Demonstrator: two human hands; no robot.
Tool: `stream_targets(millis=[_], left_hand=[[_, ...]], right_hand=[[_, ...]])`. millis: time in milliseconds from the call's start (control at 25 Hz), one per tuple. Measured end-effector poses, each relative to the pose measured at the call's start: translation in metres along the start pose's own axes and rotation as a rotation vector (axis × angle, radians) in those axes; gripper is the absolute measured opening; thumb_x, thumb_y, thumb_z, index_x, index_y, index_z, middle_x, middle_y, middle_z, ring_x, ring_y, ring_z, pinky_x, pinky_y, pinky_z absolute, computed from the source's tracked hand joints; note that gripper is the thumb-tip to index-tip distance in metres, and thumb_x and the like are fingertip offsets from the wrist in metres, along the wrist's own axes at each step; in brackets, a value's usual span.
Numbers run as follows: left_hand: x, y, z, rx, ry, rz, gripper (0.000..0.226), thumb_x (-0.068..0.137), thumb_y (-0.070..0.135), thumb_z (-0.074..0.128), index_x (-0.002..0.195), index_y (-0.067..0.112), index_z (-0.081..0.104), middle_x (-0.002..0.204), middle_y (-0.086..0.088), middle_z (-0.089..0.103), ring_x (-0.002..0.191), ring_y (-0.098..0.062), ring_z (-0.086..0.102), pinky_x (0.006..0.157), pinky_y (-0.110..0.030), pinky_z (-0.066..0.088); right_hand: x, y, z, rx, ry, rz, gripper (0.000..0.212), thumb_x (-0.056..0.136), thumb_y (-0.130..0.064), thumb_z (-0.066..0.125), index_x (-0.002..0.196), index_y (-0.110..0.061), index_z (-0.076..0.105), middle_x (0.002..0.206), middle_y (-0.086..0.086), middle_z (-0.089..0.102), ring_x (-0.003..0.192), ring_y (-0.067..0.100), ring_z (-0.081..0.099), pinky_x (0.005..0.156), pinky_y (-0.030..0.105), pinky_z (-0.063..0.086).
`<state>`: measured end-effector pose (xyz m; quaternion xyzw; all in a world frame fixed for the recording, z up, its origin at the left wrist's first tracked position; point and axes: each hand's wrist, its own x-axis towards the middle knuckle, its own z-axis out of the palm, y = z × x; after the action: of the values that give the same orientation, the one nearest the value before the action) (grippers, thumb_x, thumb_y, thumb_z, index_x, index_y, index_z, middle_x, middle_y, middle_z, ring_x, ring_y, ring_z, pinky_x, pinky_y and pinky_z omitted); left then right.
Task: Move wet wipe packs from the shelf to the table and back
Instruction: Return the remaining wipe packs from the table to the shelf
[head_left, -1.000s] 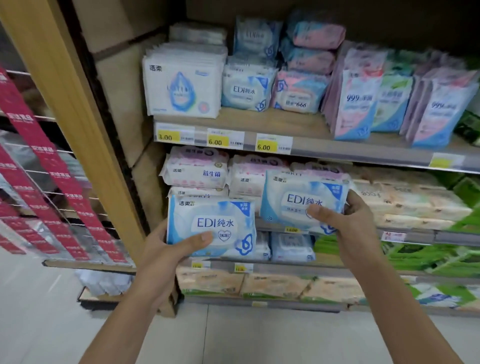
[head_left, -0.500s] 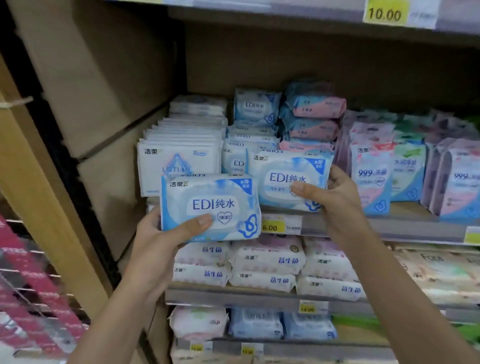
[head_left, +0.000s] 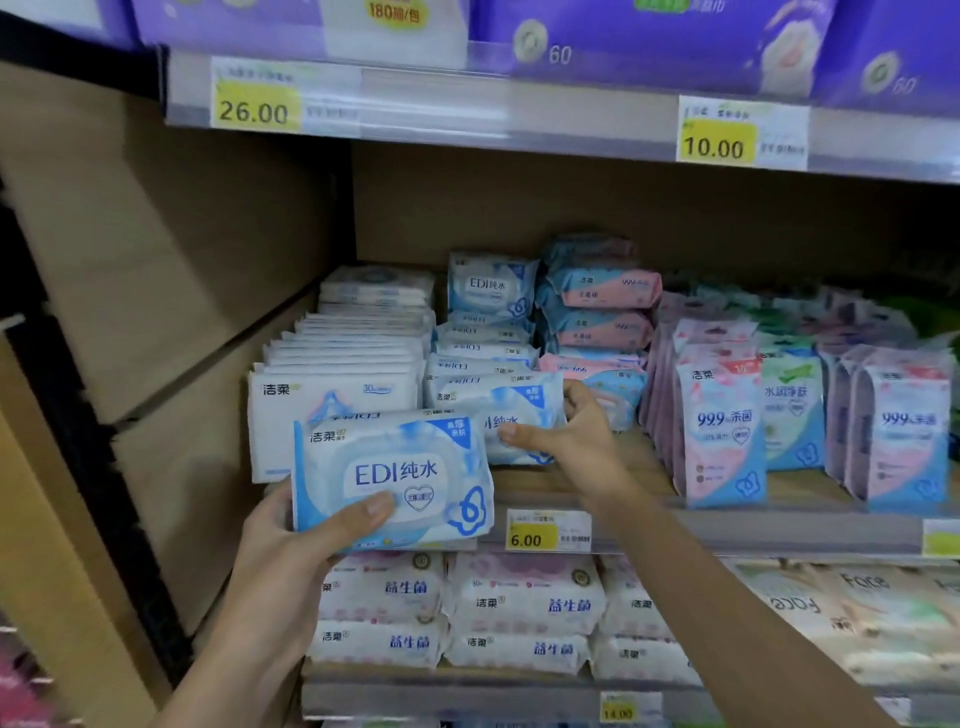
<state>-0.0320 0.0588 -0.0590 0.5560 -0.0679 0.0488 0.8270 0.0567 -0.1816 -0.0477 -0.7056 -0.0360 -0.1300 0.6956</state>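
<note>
Item 1: blue wet wipe pack (head_left: 395, 478), printed "EDI", label facing the camera, held clear of the shelf (head_left: 727, 530) in front of its edge rail; it hides the left part of item 2. Holder: left hand (head_left: 291, 561), thumb laid across the lower front of the pack, fingers curled behind it. Item 2: second blue wet wipe pack (head_left: 511, 410) of the same print, standing at the front of the shelf board, just ahead of a stack of like packs (head_left: 483, 353); whether its lower edge bears on the board cannot be told. Holder: right hand (head_left: 566, 431), thumb on the front face, fingers hooked over the top right corner. Same shelf, left: a row of white packs (head_left: 332, 395) standing on edge, one behind another. Centre back: one upright EDI pack (head_left: 491, 286). Just right of the stack: pink-and-blue packs (head_left: 602, 306), piled flat. Further right: upright "99.9" pouches (head_left: 722, 431), in rows. Edge rail: yellow price tag "6.00" (head_left: 545, 530), below the right hand. Shelf beneath: white packs with blue lettering (head_left: 519, 603), two layers. Shelf above: purple packages (head_left: 623, 36), with tags "26.00" (head_left: 254, 104) and "10.00" (head_left: 717, 137).
</note>
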Motion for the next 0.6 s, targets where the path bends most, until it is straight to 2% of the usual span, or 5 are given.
stream_targets(millis=[120, 280, 400, 480, 600], left_hand=[[0.001, 0.002, 0.002, 0.0, 0.001, 0.001, 0.088, 0.019, 0.039, 0.095, 0.098, 0.008, 0.071, 0.103, -0.016, 0.072, 0.095, -0.034, 0.069, 0.083, -0.044, 0.054], [0.001, 0.004, 0.001, -0.004, -0.004, 0.015, 0.087, 0.02, 0.04, 0.095, 0.098, 0.009, 0.072, 0.102, -0.015, 0.073, 0.092, -0.031, 0.071, 0.075, -0.037, 0.059], [0.001, 0.003, 0.001, 0.001, -0.004, 0.01, 0.091, 0.021, 0.04, 0.095, 0.102, 0.008, 0.07, 0.102, -0.015, 0.073, 0.093, -0.03, 0.07, 0.071, -0.032, 0.059], [0.002, 0.0, 0.003, 0.004, 0.008, 0.002, 0.096, 0.02, 0.04, 0.095, 0.106, 0.006, 0.067, 0.103, -0.015, 0.072, 0.094, -0.03, 0.07, 0.073, -0.033, 0.059], [0.005, -0.004, 0.006, 0.028, 0.009, 0.001, 0.098, 0.021, 0.041, 0.094, 0.108, 0.005, 0.066, 0.102, -0.013, 0.073, 0.093, -0.028, 0.07, 0.069, -0.028, 0.059]], right_hand=[[0.001, 0.004, 0.004, -0.042, 0.02, -0.018, 0.052, 0.058, -0.003, 0.086, 0.098, -0.018, 0.056, 0.099, 0.0, 0.07, 0.089, 0.015, 0.069, 0.075, 0.027, 0.058], [0.003, 0.009, 0.004, -0.217, 0.034, -0.04, 0.057, 0.046, -0.025, 0.093, 0.094, -0.019, 0.063, 0.1, 0.004, 0.071, 0.093, 0.022, 0.068, 0.082, 0.04, 0.057], [0.003, 0.006, 0.007, -0.266, 0.074, -0.03, 0.064, 0.052, -0.015, 0.092, 0.106, -0.012, 0.057, 0.097, 0.002, 0.069, 0.093, 0.018, 0.067, 0.079, 0.031, 0.056], [0.003, 0.002, 0.008, -0.325, 0.096, -0.02, 0.073, 0.052, -0.02, 0.092, 0.113, -0.012, 0.051, 0.095, -0.001, 0.065, 0.093, 0.017, 0.065, 0.079, 0.031, 0.054], [0.0, -0.002, 0.006, -0.413, 0.084, -0.017, 0.082, 0.055, -0.03, 0.091, 0.121, -0.016, 0.043, 0.105, -0.003, 0.062, 0.098, 0.014, 0.06, 0.087, 0.033, 0.05]])
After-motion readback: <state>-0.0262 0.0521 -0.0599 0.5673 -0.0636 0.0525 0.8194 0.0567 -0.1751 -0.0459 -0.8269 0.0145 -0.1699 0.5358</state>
